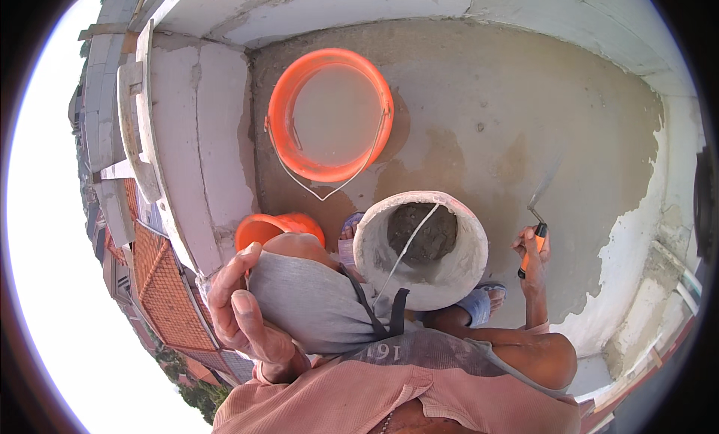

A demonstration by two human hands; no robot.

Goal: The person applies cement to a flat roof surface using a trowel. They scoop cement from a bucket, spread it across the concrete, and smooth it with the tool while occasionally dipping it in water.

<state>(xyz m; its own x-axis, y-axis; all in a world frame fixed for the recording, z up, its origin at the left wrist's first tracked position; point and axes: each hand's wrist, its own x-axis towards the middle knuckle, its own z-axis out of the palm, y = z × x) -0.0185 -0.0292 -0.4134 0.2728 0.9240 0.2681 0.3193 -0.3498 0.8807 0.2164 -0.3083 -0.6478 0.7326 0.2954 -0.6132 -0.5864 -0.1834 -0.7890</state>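
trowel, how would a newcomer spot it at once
Start at the pale, crusted bucket in front of the person, then look across to the right hand. It holds the trowel, the only thing nearby with an orange-and-black handle and bent metal neck.

The floor (479, 74) is grey and smooth-looking, with darker, damp-looking patches (442, 161) near its middle and a ragged edge along the right; a large orange bucket (280, 108) stands on it toward the left, filled with cloudy liquid (337, 108); a smaller orange bucket (258, 230) sits nearer, partly hidden; beside it, a pale, crusted bucket (470, 247) with dark grey mortar (440, 233) inside stands between two sandalled feet (496, 298).
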